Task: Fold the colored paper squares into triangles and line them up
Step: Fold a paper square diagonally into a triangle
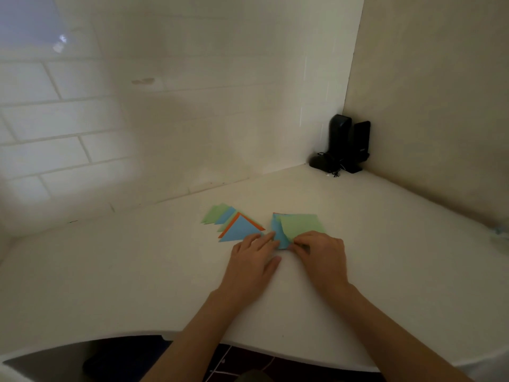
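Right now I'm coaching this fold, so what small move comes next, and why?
Probably bring the lifted blue sheet over corner to corner and press the crease. The right hand pinches its near edge, the left hand lies flat beside it, and it isn't yet a flat triangle like the folded triangles on the left.

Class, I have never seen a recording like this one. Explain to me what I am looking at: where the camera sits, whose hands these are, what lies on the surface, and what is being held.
There is one picture, from a camera worn on a person's head, looking forward and down. No machine here: these are a person's two bare hands. On the pale counter lies a row of folded triangles in green, blue and orange, overlapping. To the right of it is a small pile of paper; its green sheet is on top. The left hand rests with straight fingers on a blue sheet, and the right hand pinches the paper's near edge. Dark devices stand in the corner.
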The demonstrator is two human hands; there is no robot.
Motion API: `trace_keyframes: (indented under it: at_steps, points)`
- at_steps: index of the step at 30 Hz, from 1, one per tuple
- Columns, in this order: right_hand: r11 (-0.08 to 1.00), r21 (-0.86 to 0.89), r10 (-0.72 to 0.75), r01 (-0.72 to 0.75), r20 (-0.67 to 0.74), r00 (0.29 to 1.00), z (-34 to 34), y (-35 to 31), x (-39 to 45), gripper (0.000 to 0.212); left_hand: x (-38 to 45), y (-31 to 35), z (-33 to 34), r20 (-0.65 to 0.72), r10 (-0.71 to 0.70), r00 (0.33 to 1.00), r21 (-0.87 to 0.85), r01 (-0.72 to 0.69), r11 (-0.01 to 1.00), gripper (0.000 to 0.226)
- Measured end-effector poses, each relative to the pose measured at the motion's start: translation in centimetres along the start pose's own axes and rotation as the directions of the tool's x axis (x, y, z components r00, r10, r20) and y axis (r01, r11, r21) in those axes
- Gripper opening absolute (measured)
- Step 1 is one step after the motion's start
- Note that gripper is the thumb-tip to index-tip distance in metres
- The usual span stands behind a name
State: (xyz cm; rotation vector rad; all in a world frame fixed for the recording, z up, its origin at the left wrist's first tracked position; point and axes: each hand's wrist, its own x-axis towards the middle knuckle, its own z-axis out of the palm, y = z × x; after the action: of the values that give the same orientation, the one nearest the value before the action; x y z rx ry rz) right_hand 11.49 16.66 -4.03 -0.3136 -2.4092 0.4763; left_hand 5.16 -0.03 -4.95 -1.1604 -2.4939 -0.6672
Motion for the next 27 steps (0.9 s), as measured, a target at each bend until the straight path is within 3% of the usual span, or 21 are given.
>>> trace_keyframes:
  at_steps: [3, 6, 10, 13, 16, 20, 24, 27]
  points:
    - [0.999, -0.045, -0.021, 0.017, -0.085, 0.996, -1.1, -0.7, 0.0, 0.011, -0.1, 0.1, -0.1, -0.004, 0.006, 1.0, -0.015, -0.006, 1.0, 0.05]
    - [0.985, -0.139, -0.131, 0.105, -0.192, 0.973, -3.7, -1.4, -0.6, 0.005, -0.2, 0.7, -1.3, -0.105, 0.042, 0.994, -0.082, -0.051, 0.995, 0.046]
    - [0.951, -0.222, -0.251, 0.213, -0.158, 0.955, -6.6, -1.8, -3.0, 0.005, -1.3, 3.0, -3.3, -0.222, 0.11, 0.969, -0.201, -0.156, 0.967, 0.047]
    - [0.935, -0.247, -0.281, 0.254, -0.08, 0.956, -6.8, -1.7, -5.3, 0.008, -2.5, 4.5, -3.5, -0.136, 0.222, 0.965, -0.248, -0.25, 0.936, 0.035]
    - [0.935, -0.228, -0.273, 0.27, 0.021, 0.962, -6.4, -1.7, -6.9, 0.015, -3.7, 4.7, -2.6, -0.014, 0.211, 0.977, -0.29, -0.206, 0.935, 0.025]
    - [0.971, -0.144, -0.172, 0.193, 0.147, 0.974, -5.9, -1.5, -7.8, 0.025, -4.7, 4.3, -1.6, 0.023, 0.15, 0.988, -0.321, -0.135, 0.938, 0.021]
    - [0.998, 0.048, -0.048, 0.037, 0.266, 0.963, -5.8, -0.9, -7.4, 0.035, -4.4, 4.5, -1.7, 0.008, 0.074, 0.997, -0.375, -0.066, 0.924, 0.02]
    - [0.987, 0.154, 0.015, -0.056, 0.253, 0.967, -6.1, -1.1, -6.9, 0.023, -3.7, 4.6, -1.5, 0.01, -0.005, 1.0, -0.408, 0.008, 0.913, 0.013]
